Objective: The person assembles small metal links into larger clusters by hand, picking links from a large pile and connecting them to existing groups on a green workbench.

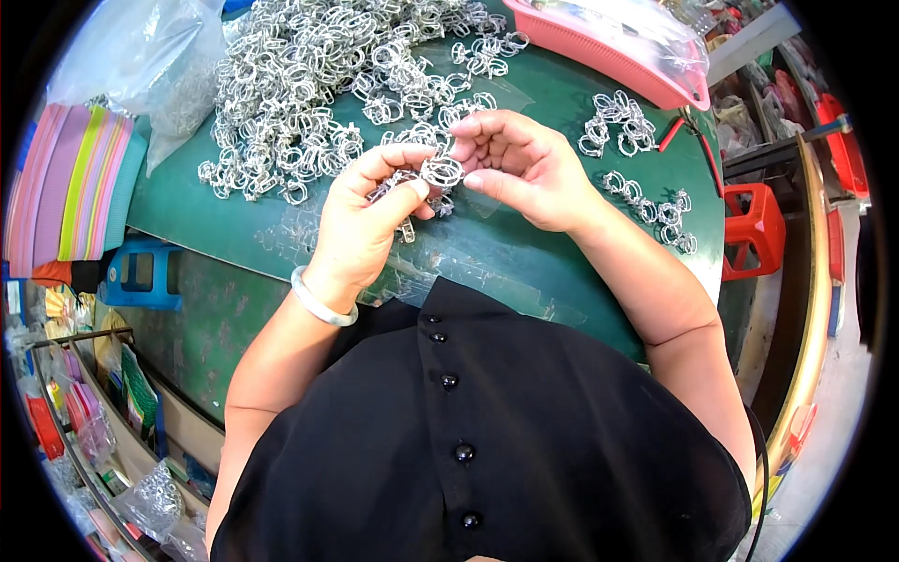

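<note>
My left hand (368, 204) is closed on a small cluster of silvery wire rings, one round metal ring (441, 172) standing up between thumb and fingers. Other linked pieces hang below, partly hidden by the hand. Just right of it, my right hand (529, 173) is curved with thumb and fingers apart. Its thumb tip is close to the ring; whether it touches cannot be made out. Beyond both hands, a large heap of similar metal rings (309, 80) covers the far left and middle of the green table (552, 276).
Two small groups of joined rings, a nearer chain (648, 208) and a farther cluster (618, 122), lie at right beside red-handled pliers (670, 134). A pink basket (609, 51) stands at the back. Left are a clear plastic bag (140, 56), a striped seat (70, 187) and a blue stool (140, 273).
</note>
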Demonstrator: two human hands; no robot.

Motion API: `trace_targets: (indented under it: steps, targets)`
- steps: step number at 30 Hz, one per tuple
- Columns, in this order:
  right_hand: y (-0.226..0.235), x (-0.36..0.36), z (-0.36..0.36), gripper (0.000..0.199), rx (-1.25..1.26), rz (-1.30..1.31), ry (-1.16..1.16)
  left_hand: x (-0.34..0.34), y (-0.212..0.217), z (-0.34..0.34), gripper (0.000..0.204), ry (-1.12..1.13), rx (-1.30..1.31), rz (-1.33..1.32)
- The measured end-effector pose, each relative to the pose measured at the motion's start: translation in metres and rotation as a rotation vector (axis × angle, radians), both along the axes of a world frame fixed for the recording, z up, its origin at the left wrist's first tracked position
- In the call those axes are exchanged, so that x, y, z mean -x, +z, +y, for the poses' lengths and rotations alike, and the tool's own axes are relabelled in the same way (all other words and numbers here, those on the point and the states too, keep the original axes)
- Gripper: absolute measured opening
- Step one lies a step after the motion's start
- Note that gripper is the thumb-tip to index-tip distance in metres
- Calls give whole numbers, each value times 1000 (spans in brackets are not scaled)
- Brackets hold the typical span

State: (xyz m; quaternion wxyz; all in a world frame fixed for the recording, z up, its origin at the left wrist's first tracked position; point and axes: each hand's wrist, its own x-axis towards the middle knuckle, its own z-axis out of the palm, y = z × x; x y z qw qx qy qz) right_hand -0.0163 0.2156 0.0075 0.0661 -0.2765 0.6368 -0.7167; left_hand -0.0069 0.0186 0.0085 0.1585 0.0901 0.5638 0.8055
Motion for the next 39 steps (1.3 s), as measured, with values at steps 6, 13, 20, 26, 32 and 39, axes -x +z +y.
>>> trace_targets:
  steps: [6, 13, 20, 26, 32, 39]
  targets:
    - [-1, 1, 2, 30, -13, 13, -31, 0, -4, -3, 22, 7, -137, -35]
    - [-3, 4, 4, 25, -153, 15, -141, 2, -8, -8, 26, -30, -256, -65]
    - [-4, 5, 2, 22, -527, 394, -228, 15, -10, -24, 34, -121, -723, -303]
    - [-7, 1, -8, 32, -806, 570, -270, 15, -8, -25, 32, -184, -831, -374]
    - [-10, 2, -7, 31, -787, 528, -271, 12, -5, -21, 30, -197, -767, -315]
    - [-15, 7, 0, 25, -157, -112, -97, 9, -2, -20, 20, -71, -402, -252]
